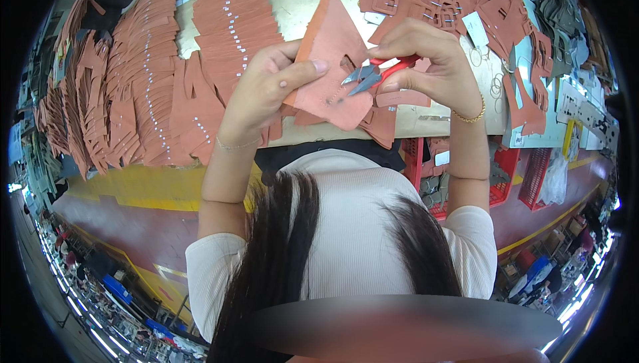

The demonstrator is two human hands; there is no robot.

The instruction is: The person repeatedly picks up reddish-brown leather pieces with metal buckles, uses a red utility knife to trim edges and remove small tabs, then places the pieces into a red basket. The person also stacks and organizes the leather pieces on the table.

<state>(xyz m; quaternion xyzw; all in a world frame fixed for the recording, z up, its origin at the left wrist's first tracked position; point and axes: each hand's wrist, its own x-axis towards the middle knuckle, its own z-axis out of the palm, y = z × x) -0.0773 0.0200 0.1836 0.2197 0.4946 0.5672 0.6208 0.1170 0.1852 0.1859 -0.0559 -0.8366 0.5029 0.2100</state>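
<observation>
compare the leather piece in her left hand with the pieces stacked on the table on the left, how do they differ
The held leather piece is lifted off the table, pinched in the left hand; the stacked leather pieces lie flat in overlapping rows. The held piece is single, with red-handled thread snips in the right hand at it; the stacked pieces are many and untouched. Both share a terracotta colour.

Terracotta leather piece [331, 63] with cut-out slots, held upright — red-handled thread snips [373, 74], blades open, touching its middle
</observation>
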